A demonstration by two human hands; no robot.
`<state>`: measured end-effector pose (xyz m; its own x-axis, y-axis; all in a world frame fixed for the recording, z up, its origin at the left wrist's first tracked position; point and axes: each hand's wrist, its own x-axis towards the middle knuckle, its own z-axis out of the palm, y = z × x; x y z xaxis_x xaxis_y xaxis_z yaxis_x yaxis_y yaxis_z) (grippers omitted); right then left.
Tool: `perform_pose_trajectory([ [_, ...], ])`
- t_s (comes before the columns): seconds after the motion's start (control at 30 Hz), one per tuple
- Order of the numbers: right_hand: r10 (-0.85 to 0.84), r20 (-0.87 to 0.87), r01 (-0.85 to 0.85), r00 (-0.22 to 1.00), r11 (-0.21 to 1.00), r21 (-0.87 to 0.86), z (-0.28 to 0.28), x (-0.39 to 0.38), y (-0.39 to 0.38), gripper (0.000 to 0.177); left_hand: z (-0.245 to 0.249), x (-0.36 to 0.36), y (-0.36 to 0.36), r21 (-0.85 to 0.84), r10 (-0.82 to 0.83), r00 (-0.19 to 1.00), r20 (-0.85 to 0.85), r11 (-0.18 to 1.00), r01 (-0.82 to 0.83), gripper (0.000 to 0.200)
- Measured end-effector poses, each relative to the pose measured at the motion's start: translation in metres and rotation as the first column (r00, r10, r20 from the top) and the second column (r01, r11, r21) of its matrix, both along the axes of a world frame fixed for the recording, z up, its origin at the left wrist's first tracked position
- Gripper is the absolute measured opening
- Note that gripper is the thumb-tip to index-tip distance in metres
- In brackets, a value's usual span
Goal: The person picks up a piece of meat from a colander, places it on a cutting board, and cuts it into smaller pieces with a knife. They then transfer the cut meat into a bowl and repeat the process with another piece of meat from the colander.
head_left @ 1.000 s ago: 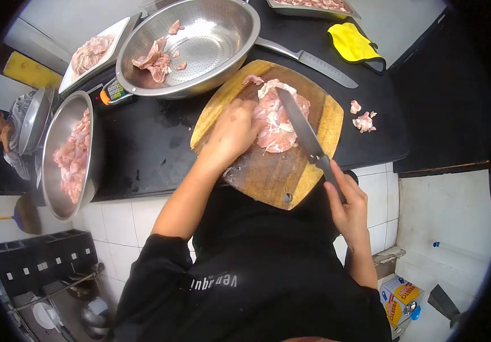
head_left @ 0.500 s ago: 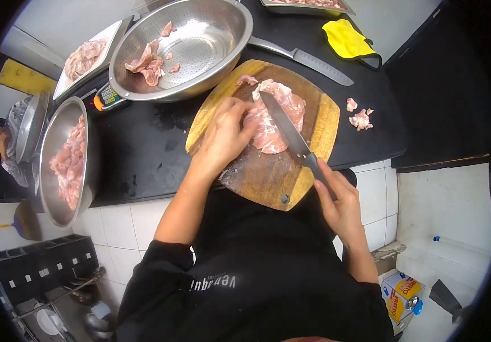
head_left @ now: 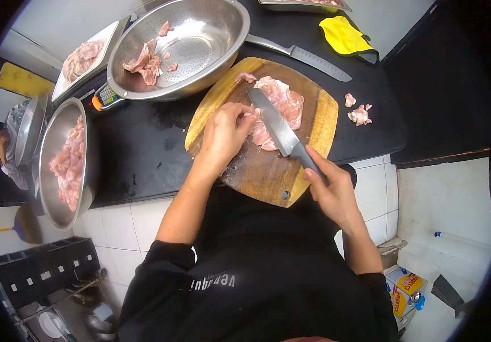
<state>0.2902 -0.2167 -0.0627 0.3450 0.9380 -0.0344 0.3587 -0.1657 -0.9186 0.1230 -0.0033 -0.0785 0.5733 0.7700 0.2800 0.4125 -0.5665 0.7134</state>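
The knife [head_left: 275, 122] has shifted left across the meat [head_left: 291, 105] on the board [head_left: 326, 121], so the cutting seems now nearer its left edge, while the right hand [head_left: 334, 189] is closed around the handle [head_left: 307, 160] and the left hand [head_left: 224, 130] curls beside the blade, whether pinching meat I cannot tell.

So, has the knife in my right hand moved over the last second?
Yes: the knife in your right hand has moved left across the board, toward its left edge.
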Motion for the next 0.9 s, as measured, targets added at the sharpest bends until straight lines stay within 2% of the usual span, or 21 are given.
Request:
perform_pose_trajectory([
  [0.1, 0.032, 0.059, -0.032, 0.998, 0.999, -0.005, 0.003, -0.004, 0.006, 0.043, -0.001, 0.001, 0.0, -0.019, 0.025, 1.0, -0.01, 0.999, -0.025, 0.023],
  [0.17, 0.038, 0.072, -0.038, 0.997, 0.999, -0.001, 0.005, -0.007, -0.005, 0.044, 0.0, 0.0, 0.003, -0.145, 0.026, 1.0, 0.007, 0.989, -0.025, 0.022],
  [0.23, 0.046, 0.083, -0.046, 0.996, 0.999, -0.002, 0.012, -0.009, -0.008, 0.045, -0.001, -0.002, 0.004, -0.083, 0.014, 1.0, 0.005, 0.996, -0.013, 0.02],
  [0.3, -0.037, -0.111, 0.016, 0.993, 0.982, -0.188, 0.021, -0.011, -0.01, 0.046, -0.005, -0.003, 0.004, -0.025, -0.003, 1.0, 0.0, 1.0, 0.003, 0.019],
  [0.37, -0.059, -0.172, 0.02, 0.983, 0.975, -0.219, 0.02, -0.013, 0.008, 0.047, -0.008, -0.003, 0.006, -0.216, -0.025, 0.996, 0.086, 0.975, 0.043, 0.016],
  [0.43, -0.074, -0.23, 0.016, 0.97, 0.969, -0.245, 0.013, -0.015, 0.018, 0.048, -0.017, -0.004, 0.009, -0.233, -0.02, 0.994, 0.103, 0.971, 0.044, 0.014],
  [0.5, 0.039, -0.031, -0.04, 0.999, 0.999, -0.035, 0.001, -0.018, 0.024, 0.048, -0.016, -0.007, 0.011, -0.247, -0.005, 0.993, 0.12, 0.968, 0.035, 0.012],
  [0.53, 0.08, 0.047, -0.078, 0.996, 0.996, -0.039, 0.006, -0.02, 0.019, 0.047, -0.01, -0.008, 0.01, -0.271, 0.004, 0.991, 0.131, 0.962, 0.032, 0.012],
  [0.63, 0.153, 0.079, -0.149, 0.985, 0.988, -0.046, 0.01, -0.022, -0.007, 0.046, -0.001, -0.014, 0.013, -0.295, 0.019, 0.991, 0.131, 0.955, 0.021, 0.013],
  [0.7, 0.13, 0.057, -0.127, 0.99, 0.991, -0.052, 0.017, -0.023, -0.009, 0.046, 0.002, -0.016, 0.013, -0.302, 0.015, 0.993, 0.119, 0.953, 0.022, 0.013],
  [0.8, 0.103, 0.047, -0.098, 0.994, 0.99, -0.102, 0.023, -0.019, 0.0, 0.046, 0.001, -0.022, 0.015, -0.426, 0.052, 0.976, 0.209, 0.904, 0.043, 0.017],
  [0.9, 0.045, 0.07, -0.046, 0.997, 0.999, 0.009, 0.019, -0.014, 0.008, 0.046, -0.004, -0.032, 0.016, -0.493, 0.083, 0.968, 0.237, 0.869, 0.046, 0.017],
])
